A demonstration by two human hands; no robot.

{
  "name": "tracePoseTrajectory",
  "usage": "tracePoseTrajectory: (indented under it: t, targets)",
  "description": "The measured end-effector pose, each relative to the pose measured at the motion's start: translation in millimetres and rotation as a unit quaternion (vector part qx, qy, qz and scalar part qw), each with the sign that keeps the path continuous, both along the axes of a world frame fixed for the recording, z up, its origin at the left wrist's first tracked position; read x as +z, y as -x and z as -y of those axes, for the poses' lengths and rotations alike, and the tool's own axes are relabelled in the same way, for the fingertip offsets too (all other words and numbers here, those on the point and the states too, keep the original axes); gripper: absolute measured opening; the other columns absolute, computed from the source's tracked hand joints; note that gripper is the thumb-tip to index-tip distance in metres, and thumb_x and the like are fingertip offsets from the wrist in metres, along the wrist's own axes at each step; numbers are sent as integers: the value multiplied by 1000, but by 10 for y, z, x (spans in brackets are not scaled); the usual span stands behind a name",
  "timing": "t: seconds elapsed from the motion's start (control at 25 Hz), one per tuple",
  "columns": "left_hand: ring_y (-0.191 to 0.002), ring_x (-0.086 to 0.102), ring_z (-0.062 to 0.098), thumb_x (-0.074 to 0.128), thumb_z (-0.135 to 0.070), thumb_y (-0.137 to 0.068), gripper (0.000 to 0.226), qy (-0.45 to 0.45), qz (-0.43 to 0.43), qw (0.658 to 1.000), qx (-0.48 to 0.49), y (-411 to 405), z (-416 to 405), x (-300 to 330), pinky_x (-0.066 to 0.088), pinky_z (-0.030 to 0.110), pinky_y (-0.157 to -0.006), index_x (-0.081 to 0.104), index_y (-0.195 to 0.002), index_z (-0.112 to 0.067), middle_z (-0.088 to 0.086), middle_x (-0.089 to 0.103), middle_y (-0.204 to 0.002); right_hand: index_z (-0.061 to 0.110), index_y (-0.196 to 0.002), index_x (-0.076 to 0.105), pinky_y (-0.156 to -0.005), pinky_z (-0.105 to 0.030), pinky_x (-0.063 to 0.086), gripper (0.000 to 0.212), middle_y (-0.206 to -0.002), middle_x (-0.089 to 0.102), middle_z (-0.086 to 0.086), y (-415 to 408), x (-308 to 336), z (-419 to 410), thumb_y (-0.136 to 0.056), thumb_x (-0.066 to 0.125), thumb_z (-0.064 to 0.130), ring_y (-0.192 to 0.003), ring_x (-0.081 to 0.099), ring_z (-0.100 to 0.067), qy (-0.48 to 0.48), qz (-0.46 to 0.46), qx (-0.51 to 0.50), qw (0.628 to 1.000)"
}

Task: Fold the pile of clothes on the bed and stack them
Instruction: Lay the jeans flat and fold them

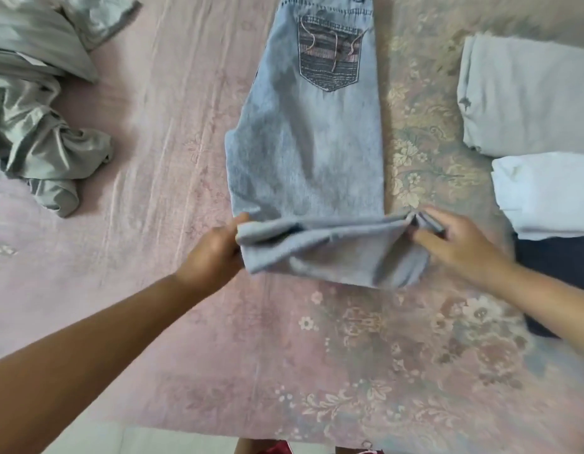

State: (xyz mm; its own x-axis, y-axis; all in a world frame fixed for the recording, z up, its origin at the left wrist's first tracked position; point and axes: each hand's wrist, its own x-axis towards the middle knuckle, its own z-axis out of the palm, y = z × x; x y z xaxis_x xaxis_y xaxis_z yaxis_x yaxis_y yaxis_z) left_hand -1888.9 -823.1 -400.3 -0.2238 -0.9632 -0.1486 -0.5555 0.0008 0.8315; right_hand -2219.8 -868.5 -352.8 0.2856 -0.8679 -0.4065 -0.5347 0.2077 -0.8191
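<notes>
Left hand (215,250) pinching, right hand (461,244) pinching (both arms outstretched)

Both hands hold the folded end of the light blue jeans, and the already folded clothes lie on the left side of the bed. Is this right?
Not quite. The head view shows the folded clothes on the right side of the bed; the left side has an unfolded grey pile. The left hand and right hand do hold the jeans.

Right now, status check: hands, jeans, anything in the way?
Left hand and right hand both grip the jeans at the folded lower edge. Jeans flat on bed, mid-fold. Folded stack right, unfolded grey pile left; neither obstructs.
</notes>
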Motion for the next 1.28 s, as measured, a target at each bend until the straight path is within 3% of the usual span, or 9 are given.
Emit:
tracePoseTrajectory:
  t: [0.08, 0.24, 0.32, 0.4, 0.48, 0.64, 0.88, 1.08, 1.28]
  targets:
    - [-67, 54, 1, 57, -28, -91, 10, 6, -43, 985, 169, 181, 563, 167, 44, 17, -65, 55, -86, -21, -3, 60, -79, 15, -93, 66, -69, -16, 50, 34, -85, 72, 2, -114, 72, 652, -85, 60, 47, -78, 65, -5, -25, 132, -165, 977]
    - [-103, 62, 12, 22, -64, -95, 67, -223, -260, 869, 358, 172, 1078, -193, 46, 33, -99, 66, -112, -15, 1, 67, -108, 27, -127, 56, -106, -40, 41, 93, -128, 61, 8, -296, -422, 1082, -56, 55, 87, -123, 53, -10, -192, 192, -189, 944]
    - [-115, 54, 11, 27, -64, -95, 67, -258, -213, 871, 361, 98, 868, -484, 38, 27, -107, 58, -128, -15, -3, 59, -124, 27, -120, 62, -109, -44, 37, 96, -129, 61, 5, -312, -764, 834, -42, 73, 81, -123, 53, -14, -216, 138, -188, 948]
    - [-89, 56, 3, 44, -49, -97, 42, -224, -159, 900, 337, 100, 684, -577, 43, 6, -80, 63, -104, -13, -6, 64, -98, 22, -102, 67, -99, -38, 47, 58, -114, 69, 1, -356, -938, 624, -59, 77, 59, -108, 63, -16, -171, 83, -205, 960]
    - [-65, 46, 4, 53, -33, -96, 24, -172, -83, 931, 313, 155, 638, -541, 38, 12, -57, 55, -83, -13, -4, 52, -73, 23, -105, 64, -88, -29, 52, 35, -110, 70, 2, -392, -990, 508, -78, 69, 44, -99, 65, -11, -104, 65, -222, 967]
    - [-63, 51, 1, 44, -33, -99, 21, -92, -13, 935, 343, 325, 577, -420, 37, 17, -55, 46, -90, -14, -6, 51, -69, 29, -101, 58, -76, -13, 49, 12, -97, 62, 21, -476, -888, 453, -93, 55, 38, -92, 60, 7, 0, 40, -280, 959]
    - [-71, 55, 31, 41, -36, -99, 30, -143, 53, 908, 390, 526, 121, -667, 40, 38, -61, 44, -86, -9, 0, 52, -70, -2, -78, 54, -53, -34, 29, 52, -70, 56, -16, -497, -1176, 141, -101, 34, 40, -64, 47, -26, -57, -211, -264, 939]
    - [-71, 52, 13, 46, -35, -98, 25, -117, 66, 883, 449, 601, -164, -578, 35, 28, -58, 48, -87, -12, -3, 53, -77, 12, -78, 51, -56, -33, 32, 46, -68, 53, -1, -567, -1160, -126, -101, 27, 43, -69, 52, -26, -31, -262, -295, 918]
    - [-78, 56, 31, 43, -43, -95, 36, -172, 151, 863, 450, 645, -398, -807, 41, 38, -67, 51, -89, -9, 7, 59, -82, 18, -91, 53, -66, -35, 43, 47, -74, 57, -2, -644, -1320, -361, -99, 17, 48, -70, 55, -26, -69, -342, -267, 898]
